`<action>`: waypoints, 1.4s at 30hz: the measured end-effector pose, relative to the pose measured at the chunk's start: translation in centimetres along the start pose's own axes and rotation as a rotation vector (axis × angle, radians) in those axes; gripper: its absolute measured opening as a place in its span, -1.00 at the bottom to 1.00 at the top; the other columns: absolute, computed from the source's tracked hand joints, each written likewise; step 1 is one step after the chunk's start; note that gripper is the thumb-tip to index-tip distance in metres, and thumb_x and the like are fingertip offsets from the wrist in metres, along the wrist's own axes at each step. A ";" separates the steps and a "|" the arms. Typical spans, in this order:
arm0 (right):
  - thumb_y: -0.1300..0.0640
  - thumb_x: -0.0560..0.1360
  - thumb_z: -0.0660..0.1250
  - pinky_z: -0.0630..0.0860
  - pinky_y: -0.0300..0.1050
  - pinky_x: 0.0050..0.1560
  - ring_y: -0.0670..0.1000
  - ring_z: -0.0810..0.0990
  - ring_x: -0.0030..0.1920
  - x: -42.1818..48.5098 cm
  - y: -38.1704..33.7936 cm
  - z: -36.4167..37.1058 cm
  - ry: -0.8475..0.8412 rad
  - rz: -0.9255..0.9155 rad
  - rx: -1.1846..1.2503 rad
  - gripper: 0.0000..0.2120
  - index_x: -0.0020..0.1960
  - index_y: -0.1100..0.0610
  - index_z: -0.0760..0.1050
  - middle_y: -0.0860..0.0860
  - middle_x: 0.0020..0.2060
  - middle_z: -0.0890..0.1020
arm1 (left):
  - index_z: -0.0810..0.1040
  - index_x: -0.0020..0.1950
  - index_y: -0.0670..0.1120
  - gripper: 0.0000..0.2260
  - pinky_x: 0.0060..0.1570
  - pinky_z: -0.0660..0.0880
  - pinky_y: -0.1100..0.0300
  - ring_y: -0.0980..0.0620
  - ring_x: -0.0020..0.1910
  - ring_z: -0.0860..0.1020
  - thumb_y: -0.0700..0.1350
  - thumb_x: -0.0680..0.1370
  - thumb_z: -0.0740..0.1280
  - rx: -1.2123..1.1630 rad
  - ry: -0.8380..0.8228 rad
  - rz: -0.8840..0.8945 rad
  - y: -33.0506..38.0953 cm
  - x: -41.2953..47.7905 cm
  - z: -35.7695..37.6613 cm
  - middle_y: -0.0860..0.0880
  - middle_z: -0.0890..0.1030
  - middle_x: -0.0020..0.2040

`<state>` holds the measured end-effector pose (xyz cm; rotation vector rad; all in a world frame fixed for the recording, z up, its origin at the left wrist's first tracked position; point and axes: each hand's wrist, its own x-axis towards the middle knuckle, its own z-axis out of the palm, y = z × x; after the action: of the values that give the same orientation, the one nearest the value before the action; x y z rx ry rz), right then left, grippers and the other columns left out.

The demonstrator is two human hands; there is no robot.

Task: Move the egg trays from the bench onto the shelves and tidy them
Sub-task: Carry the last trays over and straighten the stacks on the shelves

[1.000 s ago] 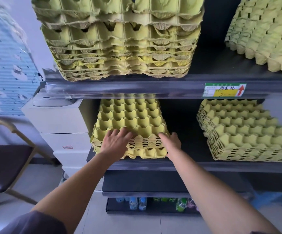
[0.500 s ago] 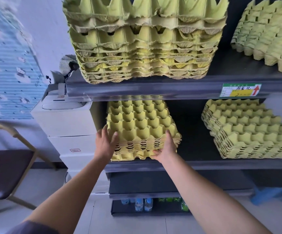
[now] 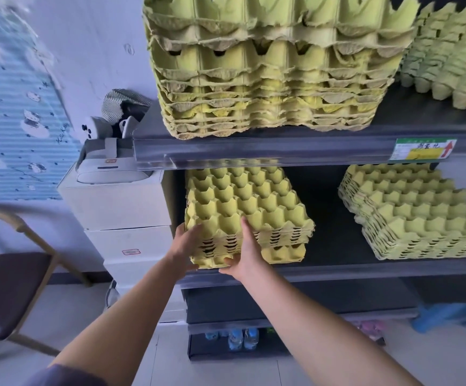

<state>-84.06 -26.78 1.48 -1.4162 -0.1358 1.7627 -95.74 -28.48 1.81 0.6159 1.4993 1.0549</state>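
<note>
Two shelves [image 3: 282,153], two tray stacks [image 3: 276,87] on each, four in all. Both hands are on the lower left stack [image 3: 243,201] at its front left corner. The left hand [image 3: 183,243] lies flat against the side, and the right hand [image 3: 247,254] has straight fingers laid up the front.

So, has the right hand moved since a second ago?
Yes: the right hand has slid left, away from the price label, from the right corner of the tray stack toward its front middle.
</note>
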 end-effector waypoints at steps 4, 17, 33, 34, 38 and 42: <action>-0.22 0.24 0.53 0.31 0.45 0.16 0.30 0.39 0.26 -0.1 0.8 1.5 0.124 -0.021 0.038 -0.02 0.45 0.03 0.05 0.13 0.35 0.33 | 0.22 0.27 0.03 -0.68 -0.09 0.49 0.00 -0.05 -0.10 0.50 0.02 0.55 0.19 0.074 0.005 -0.022 -0.1 0.3 0.3 -0.05 0.50 0.01; 0.20 0.43 0.24 0.43 0.45 0.00 0.27 0.47 0.09 -0.9 -2.2 -3.6 0.125 -0.155 -0.027 -0.65 0.22 0.13 0.36 0.19 0.13 0.48 | 0.11 0.50 -0.05 -0.43 0.18 0.33 -0.03 -0.23 0.28 0.35 -0.25 0.52 0.21 0.775 0.170 0.406 -0.8 0.9 -0.7 -0.23 0.28 0.38; 0.13 0.22 0.31 0.48 0.36 0.04 0.27 0.60 0.03 -1.2 -10.6 -12.2 0.044 -0.226 -0.299 -0.53 0.14 0.14 0.51 0.23 0.04 0.62 | 0.60 -0.01 -0.04 -0.44 0.08 0.47 -0.12 -0.14 0.00 0.56 0.09 0.07 0.63 1.732 0.254 1.102 1.8 -0.1 2.8 -0.12 0.53 0.08; 0.10 0.22 0.33 0.50 0.33 0.03 0.27 0.61 0.03 -0.9 -10.8 -12.0 0.042 -0.228 -0.299 -0.53 0.14 0.12 0.51 0.22 0.04 0.63 | 0.60 -0.02 -0.04 -0.46 -0.04 0.51 -0.08 -0.14 -0.07 0.54 0.06 0.07 0.64 1.706 0.251 1.110 1.8 -0.2 3.0 -0.11 0.53 0.05; -0.07 0.21 0.40 0.55 0.31 -0.05 0.25 0.65 -0.03 1.2 -12.6 -11.2 0.016 -0.264 -0.294 -0.46 0.15 0.10 0.53 0.20 0.00 0.66 | 0.61 0.04 -0.02 -0.46 -0.26 0.48 -0.01 -0.14 -0.18 0.52 -0.08 0.10 0.64 1.610 0.291 1.138 1.7 -0.2 4.3 -0.10 0.56 0.00; -0.10 0.18 0.43 0.53 0.31 0.03 0.24 0.66 -0.02 3.2 -14.3 -10.4 -0.034 -0.306 -0.261 -0.45 0.11 0.11 0.58 0.21 -0.02 0.67 | 0.61 -0.03 -0.01 -0.59 -0.26 0.44 0.05 -0.10 -0.21 0.51 -0.06 0.18 0.61 1.620 0.378 1.090 1.3 0.1 5.7 -0.01 0.61 -0.08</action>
<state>-67.62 -19.78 3.33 -1.4585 -0.5887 1.5548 -90.54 -26.28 3.17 2.6743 2.2197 0.3969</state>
